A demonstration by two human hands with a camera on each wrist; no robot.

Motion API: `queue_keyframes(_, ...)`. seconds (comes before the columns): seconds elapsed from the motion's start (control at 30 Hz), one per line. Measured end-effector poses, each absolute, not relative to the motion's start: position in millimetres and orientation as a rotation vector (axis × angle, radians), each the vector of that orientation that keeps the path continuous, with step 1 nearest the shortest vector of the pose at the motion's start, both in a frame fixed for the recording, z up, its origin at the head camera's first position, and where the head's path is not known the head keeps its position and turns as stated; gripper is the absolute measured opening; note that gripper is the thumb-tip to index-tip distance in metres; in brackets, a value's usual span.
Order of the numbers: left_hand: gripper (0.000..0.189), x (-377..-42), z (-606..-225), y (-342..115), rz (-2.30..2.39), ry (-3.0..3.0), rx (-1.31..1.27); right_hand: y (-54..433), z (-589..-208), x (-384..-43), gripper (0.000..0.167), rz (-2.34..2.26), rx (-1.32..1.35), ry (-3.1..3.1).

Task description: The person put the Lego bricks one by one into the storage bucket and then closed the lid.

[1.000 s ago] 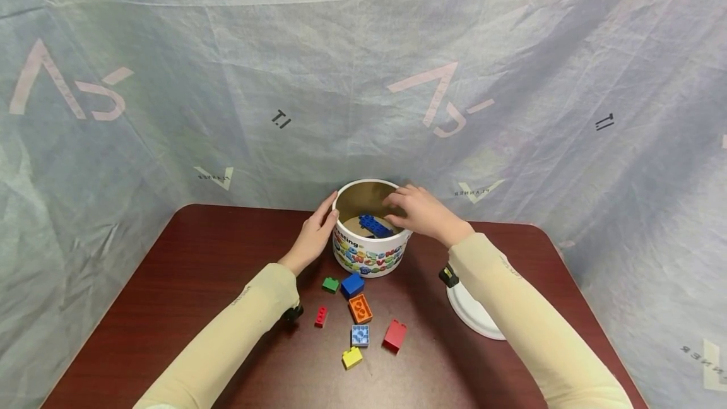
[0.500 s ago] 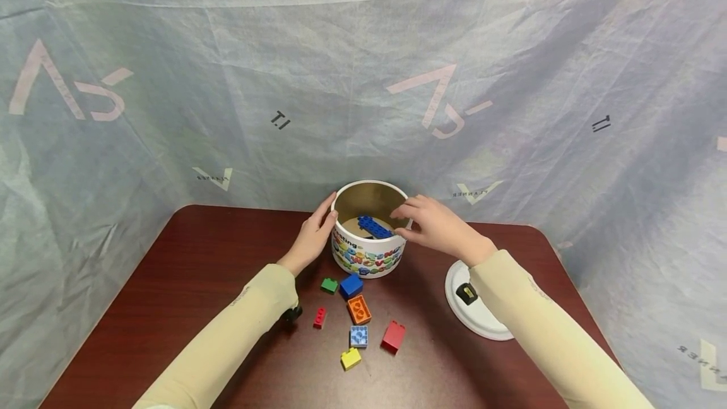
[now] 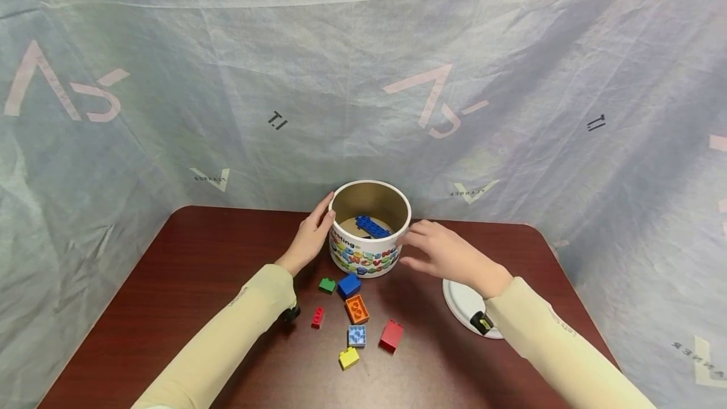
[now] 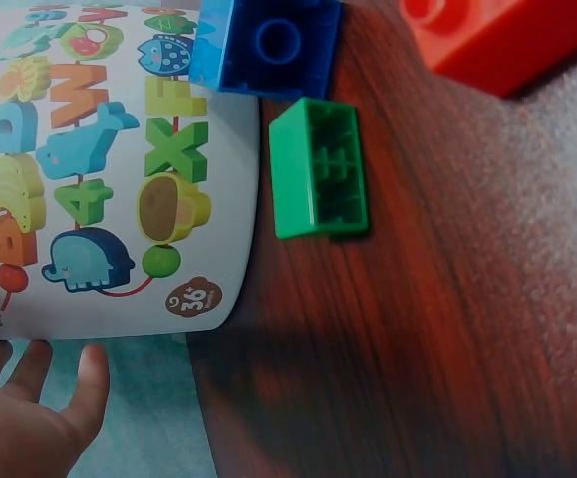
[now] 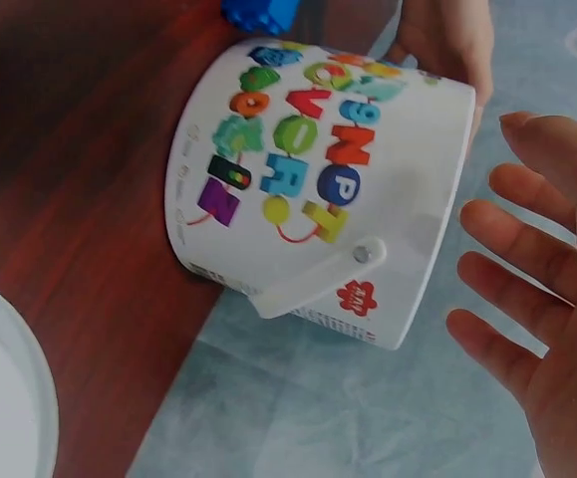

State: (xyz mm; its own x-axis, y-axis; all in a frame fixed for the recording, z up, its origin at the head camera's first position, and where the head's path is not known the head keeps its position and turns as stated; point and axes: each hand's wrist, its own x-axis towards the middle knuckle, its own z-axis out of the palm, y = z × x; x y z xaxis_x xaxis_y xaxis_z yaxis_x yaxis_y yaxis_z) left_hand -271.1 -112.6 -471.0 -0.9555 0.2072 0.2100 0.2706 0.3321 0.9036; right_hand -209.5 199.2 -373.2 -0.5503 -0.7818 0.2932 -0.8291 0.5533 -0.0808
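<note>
A white bucket (image 3: 363,256) printed with colourful letters stands at the back of the table; long blue studded bricks (image 3: 372,227) lie inside it. My left hand (image 3: 308,240) rests against the bucket's left side near the rim, its fingers fairly straight in the left wrist view. Just off the right side is my right hand (image 3: 445,254), fingers spread and holding nothing; the right wrist view shows a gap between fingertips and bucket. In front lie a green brick (image 3: 327,285), a blue brick (image 3: 349,285) and an orange brick (image 3: 357,309).
Nearer me are a small red brick (image 3: 317,317), a light blue brick (image 3: 357,336), a yellow brick (image 3: 349,358) and a larger red brick (image 3: 391,336). A white lid (image 3: 462,298) lies right, partly under my right wrist. A grey fabric sheet (image 3: 341,81) hangs behind the table.
My right hand has drawn back from over the bucket's opening to outside its right side, moving right and toward me. The left hand has stayed at the bucket.
</note>
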Motion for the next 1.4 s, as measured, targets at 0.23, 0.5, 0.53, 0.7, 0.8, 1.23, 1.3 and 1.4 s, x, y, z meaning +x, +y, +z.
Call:
queue_keyframes(0.23, 0.057, -271.5, -473.2, -113.4, -1.745, -2.498, -0.453, 202.0, -386.9, -193.8, 0.034, 0.299, 1.408, -2.536)
queue_keyframes(0.5, 0.058, -271.9, -474.5, -114.1, -1.746, -2.503, -0.445, 204.7, -407.5, -177.5, 0.034, 0.321, 1.44, -2.553)
queue_keyframes(0.53, 0.057, -271.7, -474.4, -114.0, -1.744, -2.503, -0.444, 204.9, -409.9, -175.7, 0.034, 0.322, 1.442, -2.559)
queue_keyframes(0.7, 0.057, -271.2, -474.3, -113.6, -1.743, -2.503, -0.439, 206.7, -423.0, -167.3, 0.031, 0.348, 1.461, -2.577)
queue_keyframes(0.8, 0.056, -271.5, -474.3, -113.3, -1.744, -2.504, -0.443, 208.0, -432.6, -163.1, 0.03, 0.37, 1.472, -2.578)
queue_keyframes(1.23, 0.056, -271.9, -473.2, -111.9, -1.75, -2.49, -0.461, 208.0, -466.1, -143.8, 0.037, 0.474, 1.44, -2.654)
queue_keyframes(1.3, 0.056, -271.9, -473.2, -111.9, -1.748, -2.489, -0.461, 207.6, -469.9, -141.1, 0.038, 0.476, 1.416, -2.665)
queue_keyframes(1.4, 0.056, -272.0, -472.9, -111.8, -1.744, -2.489, -0.457, 206.5, -475.1, -137.2, 0.039, 0.475, 1.387, -2.672)
